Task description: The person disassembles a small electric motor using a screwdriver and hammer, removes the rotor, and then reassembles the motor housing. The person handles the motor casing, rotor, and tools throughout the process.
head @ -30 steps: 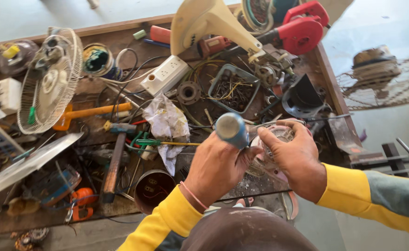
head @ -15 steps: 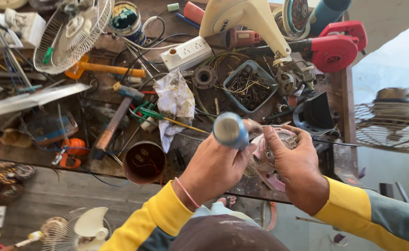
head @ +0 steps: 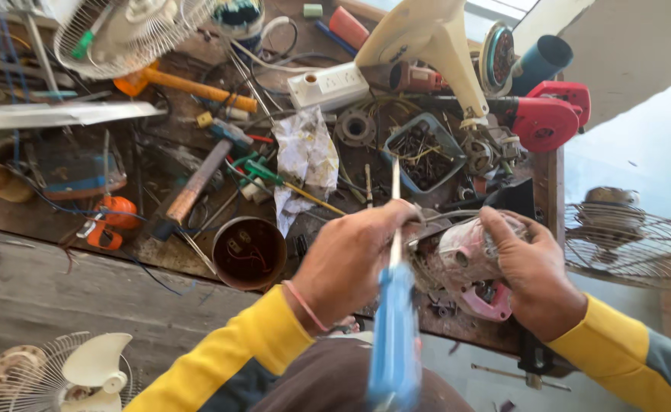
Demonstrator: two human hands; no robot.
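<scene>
Gripping a blue-handled screwdriver (head: 394, 336) by its steel shaft, the left hand (head: 351, 255) had its fingers clenched around the metal just above the handle, the blade running up toward the clutter. Over at the table's (head: 550, 183) near right edge, the right hand (head: 532, 271) was wrapped on a small pink-cased fan motor (head: 469, 259), fingers curled over its top and steadying it against the wood. That motor looked dense and rigid for its size, metal core inside a hard plastic shell, so a firm grasp around the casing seemed the safe hold; any thin wires would be the delicate part. The screwdriver looked light and stiff, its plastic handle the natural grip. Nearby sat a round rusty tin (head: 249, 253), a crumpled paper (head: 305, 156), a tray of screws (head: 425, 152) and a red power tool (head: 545, 122).
</scene>
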